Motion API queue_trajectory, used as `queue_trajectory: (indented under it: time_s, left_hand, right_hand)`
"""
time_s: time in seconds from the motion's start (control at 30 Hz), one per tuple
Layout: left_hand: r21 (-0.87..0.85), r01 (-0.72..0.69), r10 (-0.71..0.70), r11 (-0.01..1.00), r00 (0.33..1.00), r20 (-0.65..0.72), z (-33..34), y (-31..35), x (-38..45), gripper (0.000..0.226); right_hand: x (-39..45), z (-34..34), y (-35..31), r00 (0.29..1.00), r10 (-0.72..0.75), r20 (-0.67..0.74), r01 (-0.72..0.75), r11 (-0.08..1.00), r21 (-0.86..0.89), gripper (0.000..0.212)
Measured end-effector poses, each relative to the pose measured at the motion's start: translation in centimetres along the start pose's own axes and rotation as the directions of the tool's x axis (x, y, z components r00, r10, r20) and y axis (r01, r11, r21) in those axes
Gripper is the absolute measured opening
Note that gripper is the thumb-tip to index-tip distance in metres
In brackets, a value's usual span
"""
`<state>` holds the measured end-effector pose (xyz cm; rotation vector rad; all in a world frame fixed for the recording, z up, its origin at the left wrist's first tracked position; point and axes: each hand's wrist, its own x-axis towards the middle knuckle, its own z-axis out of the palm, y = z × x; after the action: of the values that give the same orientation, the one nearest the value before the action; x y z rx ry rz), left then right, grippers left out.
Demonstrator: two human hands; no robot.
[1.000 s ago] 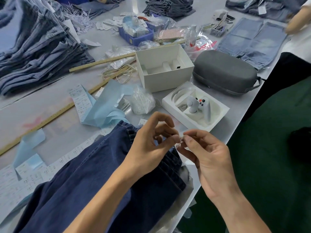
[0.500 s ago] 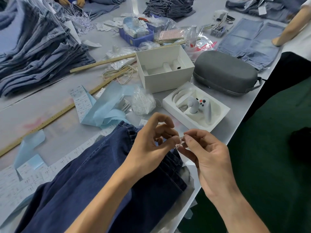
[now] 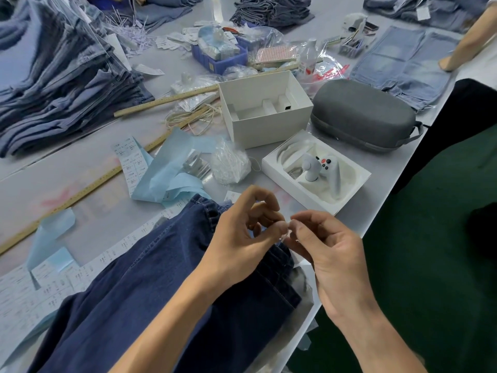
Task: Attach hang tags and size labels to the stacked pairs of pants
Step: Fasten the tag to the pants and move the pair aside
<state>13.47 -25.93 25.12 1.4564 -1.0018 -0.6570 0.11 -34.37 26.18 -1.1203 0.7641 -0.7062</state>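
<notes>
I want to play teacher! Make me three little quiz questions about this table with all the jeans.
1. True or false: the open white cardboard box stands right beside the grey oval zip case.
2. What lies under the left hand and right hand?
A. dark blue denim pants
B. a red towel
C. a book
3. Fill in: both hands pinch one tiny pale ____ between their fingertips.

Key:
1. True.
2. A, the dark blue denim pants.
3. Fastener; it is too small to tell more.
</notes>
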Motion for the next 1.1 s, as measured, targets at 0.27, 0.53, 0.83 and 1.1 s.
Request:
queue_trajectory:
  time_s: [0.27, 0.53, 0.83, 1.1]
  left_hand:
    - [0.082, -0.008, 0.015, 0.997, 0.995, -0.094, 0.4, -0.6, 0.2, 0.023]
    - [0.070, 0.023, -0.018, 0.997, 0.998, -0.066, -0.1, -1.9, 0.2, 0.024]
    - [0.665, -0.122, 0.217, 0.737, 0.974, -0.061, 1.4, -1.4, -1.1, 0.008]
    - [0.788, -0.054, 0.370, 0.614, 0.901, -0.227, -0.3, -0.7, -8.7, 0.023]
  right_hand:
    - [0.4, -0.7, 0.6, 0.993, 0.104, 0.062, -0.111, 0.986, 0.123, 0.014]
    - [0.5, -0.7, 1.3, 0.996, 0.060, 0.067, -0.064, 0.996, 0.064, 0.018]
    - [0.7, -1.8, 4.0, 0.988, -0.150, -0.036, 0.118, 0.884, -0.453, 0.019]
    - [-1.3, -3.2, 4.2, 0.899, -0.368, 0.237, 0.428, 0.621, -0.657, 0.029]
